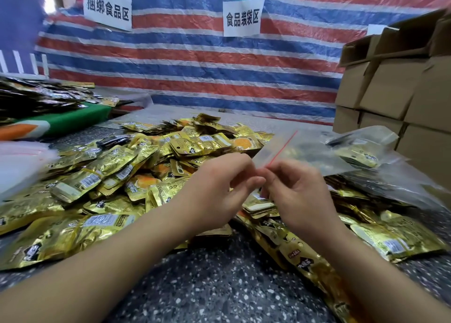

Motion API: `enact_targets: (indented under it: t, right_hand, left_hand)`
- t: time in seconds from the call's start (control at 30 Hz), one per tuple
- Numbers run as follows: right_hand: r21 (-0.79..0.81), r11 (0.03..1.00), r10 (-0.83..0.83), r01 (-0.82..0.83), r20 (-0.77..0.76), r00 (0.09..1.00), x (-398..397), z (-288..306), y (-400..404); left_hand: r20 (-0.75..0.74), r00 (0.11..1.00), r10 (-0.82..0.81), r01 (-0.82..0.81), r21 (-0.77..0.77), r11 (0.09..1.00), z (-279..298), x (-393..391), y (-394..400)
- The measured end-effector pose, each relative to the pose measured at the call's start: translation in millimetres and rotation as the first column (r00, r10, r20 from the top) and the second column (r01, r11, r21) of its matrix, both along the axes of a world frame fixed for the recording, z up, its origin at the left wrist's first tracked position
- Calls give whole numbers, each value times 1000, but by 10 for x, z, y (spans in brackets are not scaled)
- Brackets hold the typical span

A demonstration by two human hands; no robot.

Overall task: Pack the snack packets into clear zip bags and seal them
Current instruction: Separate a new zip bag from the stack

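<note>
A clear zip bag [314, 155] with a red zip line hangs in the air above the heap, stretched toward the right, with snack packets inside its far end. My left hand [217, 190] and my right hand [296, 190] meet at the bag's near corner, and their fingertips pinch the red strip there. Under both hands lies a wide heap of gold snack packets [136, 176] spread over the speckled table [207, 286].
Stacked cardboard boxes [395, 85] stand at the right. More filled clear bags [400, 186] lie at the right of the heap. A pile of empty white bags [22, 161] sits at the left edge. Dark packets [41, 98] lie on a green surface at the far left. A striped tarp [195, 61] hangs behind.
</note>
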State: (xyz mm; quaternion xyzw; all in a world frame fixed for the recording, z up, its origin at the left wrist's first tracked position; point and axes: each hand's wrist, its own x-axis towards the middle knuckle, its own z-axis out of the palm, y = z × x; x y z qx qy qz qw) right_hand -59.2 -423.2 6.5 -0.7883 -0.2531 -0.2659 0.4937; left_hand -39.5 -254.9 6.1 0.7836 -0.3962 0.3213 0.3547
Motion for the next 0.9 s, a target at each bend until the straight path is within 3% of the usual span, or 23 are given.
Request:
enact_targets:
  t: [0.5,0.67,0.9]
  right_hand:
    - [27,984,178,-178,-289,941,-59,136,-57]
    - [9,983,177,-184,-332,926,-72,145,-57]
    - [-6,994,106,-112,-269,957,-58,167,-65]
  left_hand:
    - [41,999,21,-27,161,987,35,-95,25]
    - [-83,996,-43,55,141,989,-9,-82,17]
    - [-199,975,-98,106,27,994,-20,-70,8]
